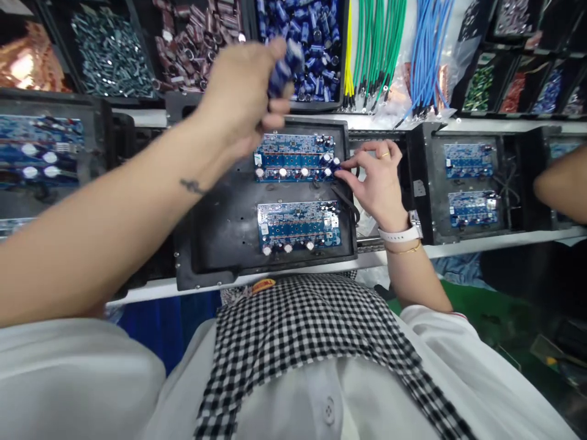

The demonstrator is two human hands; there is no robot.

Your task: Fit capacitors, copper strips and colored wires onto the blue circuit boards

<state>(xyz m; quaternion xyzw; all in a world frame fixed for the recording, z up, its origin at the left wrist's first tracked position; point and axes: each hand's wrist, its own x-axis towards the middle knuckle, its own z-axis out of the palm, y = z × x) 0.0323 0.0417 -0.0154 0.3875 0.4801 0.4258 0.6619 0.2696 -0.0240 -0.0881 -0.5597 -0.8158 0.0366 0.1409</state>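
My left hand [245, 91] is raised above the black tray [220, 244], its fingers closed on a few blue capacitors [285, 68], blurred by motion. My right hand [378, 177] rests at the right end of the upper blue circuit board [293, 157], pinching a blue capacitor [331, 168] against the board. A second blue circuit board [298, 225] lies lower in the same tray, untouched.
Bins at the back hold blue capacitors [312, 36], dark red capacitors [197, 36], grey parts [110, 55] and copper parts [27, 64]. Green wires [376, 49] and blue wires [428, 55] hang beside them. Other trays with boards sit left [41, 153] and right [468, 183]. Another person's arm [562, 183] reaches in at right.
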